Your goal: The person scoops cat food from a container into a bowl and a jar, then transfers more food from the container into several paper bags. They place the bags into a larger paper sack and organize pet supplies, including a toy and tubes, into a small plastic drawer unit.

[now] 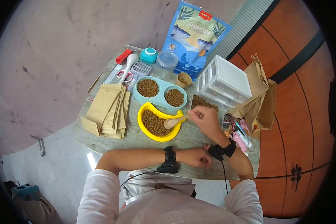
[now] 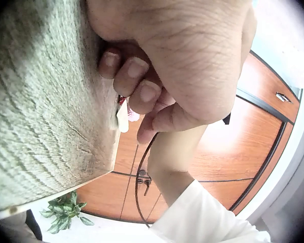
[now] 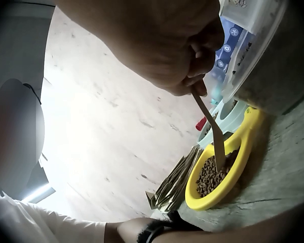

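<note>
My right hand [image 1: 207, 120] pinches the handle of a wooden spoon [image 1: 173, 123]. The spoon slants down into a yellow bowl [image 1: 161, 139] of brown kibble [image 1: 153, 122], its tip at the kibble in the right wrist view. Close to the table's front edge is my left hand [image 1: 195, 157], fingers loosely curled and holding nothing; the left wrist view shows those fingers [image 2: 144, 95] beside the tabletop. Behind the yellow bowl stands a light-blue double feeder [image 1: 161, 98], both sides filled with kibble. A clear container [image 1: 221, 108] with more kibble lies just beyond my right hand.
Folded paper bags [image 1: 104, 110] lie at the left. At the back are scissors [image 1: 125, 76], a clear jar [image 1: 165, 64], a small brown cup [image 1: 183, 80] and a blue food pouch [image 1: 194, 41]. A white drawer unit [image 1: 227, 80] and small toys [image 1: 239, 136] occupy the right.
</note>
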Demonstrator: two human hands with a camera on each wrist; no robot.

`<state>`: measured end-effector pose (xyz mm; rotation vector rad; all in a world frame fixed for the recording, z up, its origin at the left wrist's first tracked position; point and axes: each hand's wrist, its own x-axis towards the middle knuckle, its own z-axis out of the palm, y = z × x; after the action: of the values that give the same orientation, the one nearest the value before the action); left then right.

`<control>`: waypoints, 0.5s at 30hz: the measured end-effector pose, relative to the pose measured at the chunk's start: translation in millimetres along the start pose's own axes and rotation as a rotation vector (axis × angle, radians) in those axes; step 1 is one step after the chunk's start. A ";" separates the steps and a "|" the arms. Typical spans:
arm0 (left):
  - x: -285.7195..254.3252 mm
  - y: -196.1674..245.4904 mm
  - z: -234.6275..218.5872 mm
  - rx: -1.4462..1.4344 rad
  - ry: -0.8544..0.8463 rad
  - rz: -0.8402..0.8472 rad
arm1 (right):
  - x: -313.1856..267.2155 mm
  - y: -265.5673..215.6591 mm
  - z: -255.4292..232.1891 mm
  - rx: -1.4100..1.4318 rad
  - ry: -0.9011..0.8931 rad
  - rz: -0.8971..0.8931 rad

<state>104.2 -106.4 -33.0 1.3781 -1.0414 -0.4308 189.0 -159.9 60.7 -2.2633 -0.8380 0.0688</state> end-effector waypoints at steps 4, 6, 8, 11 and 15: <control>2.6 -6.0 2.2 -0.002 -0.005 0.009 | -5.1 7.6 -11.7 -0.010 -0.018 0.057; 2.6 -7.3 3.1 -0.005 0.005 0.018 | -4.4 12.4 -21.9 0.042 0.018 0.095; 2.1 -6.1 2.7 -0.009 0.006 0.026 | -5.1 24.5 -36.4 0.166 0.186 0.089; 2.0 -2.1 -0.9 0.024 -0.022 -0.007 | -9.2 51.5 -68.8 0.090 0.278 0.155; 1.5 2.4 -0.7 -0.014 0.011 -0.023 | -18.2 76.0 -99.0 -0.263 0.409 0.178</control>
<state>104.8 -106.7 -30.2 1.3800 -1.0122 -0.4464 243.8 -271.4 82.5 -2.4695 -0.4473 -0.4322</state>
